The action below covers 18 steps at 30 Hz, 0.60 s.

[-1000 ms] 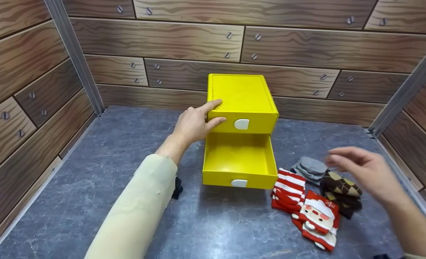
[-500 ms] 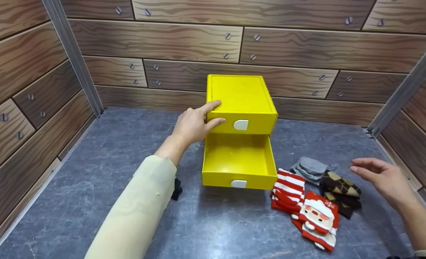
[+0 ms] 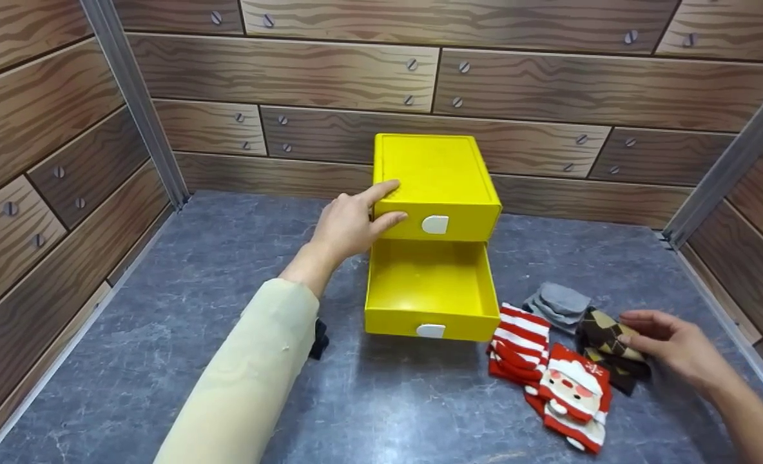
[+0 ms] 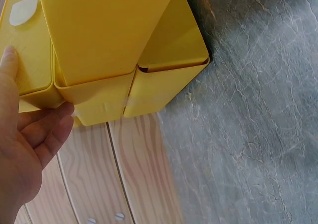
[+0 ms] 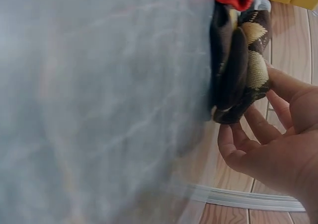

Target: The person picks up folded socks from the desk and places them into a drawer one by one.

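A yellow two-drawer box [image 3: 436, 174] stands at the back centre of the grey table. Its top drawer [image 3: 439, 222] is closed. The bottom drawer [image 3: 430, 290] is pulled out and holds nothing. My left hand [image 3: 391, 201] rests on the box's front left corner, index finger on top and thumb on the front face, also seen in the left wrist view [image 4: 30, 134]. My right hand [image 3: 633, 328] reaches the folded brown argyle socks [image 3: 604, 328]; thumb and fingertips [image 5: 231, 134] touch their end while the argyle socks [image 5: 238, 60] lie on the table.
Beside the argyle pair lie grey socks [image 3: 559, 301], red-and-white striped socks [image 3: 517, 338] and Santa socks [image 3: 571, 393]. Wood-pattern walls [image 3: 291, 71] close in the left, back and right sides. A small black object [image 3: 319, 338] shows beside my left sleeve.
My right hand has come down from the air to the right onto the brown argyle socks. The left hand and the box have stayed put.
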Available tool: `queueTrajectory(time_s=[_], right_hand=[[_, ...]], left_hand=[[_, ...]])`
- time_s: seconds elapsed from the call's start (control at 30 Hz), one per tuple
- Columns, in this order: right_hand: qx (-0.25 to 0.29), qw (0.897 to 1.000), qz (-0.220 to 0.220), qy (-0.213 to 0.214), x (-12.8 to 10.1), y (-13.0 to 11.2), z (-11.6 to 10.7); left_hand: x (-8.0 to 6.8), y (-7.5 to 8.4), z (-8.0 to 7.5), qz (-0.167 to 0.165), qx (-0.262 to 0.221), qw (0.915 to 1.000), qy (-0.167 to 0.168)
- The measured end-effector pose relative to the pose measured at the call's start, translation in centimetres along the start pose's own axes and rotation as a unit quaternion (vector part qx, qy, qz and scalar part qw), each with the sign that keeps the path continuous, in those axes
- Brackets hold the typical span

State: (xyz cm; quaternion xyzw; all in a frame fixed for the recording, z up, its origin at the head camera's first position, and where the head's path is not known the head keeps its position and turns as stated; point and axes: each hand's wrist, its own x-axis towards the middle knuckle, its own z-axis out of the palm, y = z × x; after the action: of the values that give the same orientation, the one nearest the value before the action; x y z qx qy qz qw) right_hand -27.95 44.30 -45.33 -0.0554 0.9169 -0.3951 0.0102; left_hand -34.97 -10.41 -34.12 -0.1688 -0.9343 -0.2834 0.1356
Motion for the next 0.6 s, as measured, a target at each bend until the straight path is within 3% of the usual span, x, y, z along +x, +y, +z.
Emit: queueTrajectory(time_s=[0.3,0.6], right_hand=[[-0.054,0.998,-0.004,-0.038,-0.35,0.81,0.21],[-0.084,0.995,0.01,-0.043,-0.43,0.43,0.16]], left_hand=[[-0.08,0.12,0.1,-0.008,-0.004,1.0,-0.003],[0.02,0.12,0.07,-0.011,-0.006,0.9999,-0.003]])
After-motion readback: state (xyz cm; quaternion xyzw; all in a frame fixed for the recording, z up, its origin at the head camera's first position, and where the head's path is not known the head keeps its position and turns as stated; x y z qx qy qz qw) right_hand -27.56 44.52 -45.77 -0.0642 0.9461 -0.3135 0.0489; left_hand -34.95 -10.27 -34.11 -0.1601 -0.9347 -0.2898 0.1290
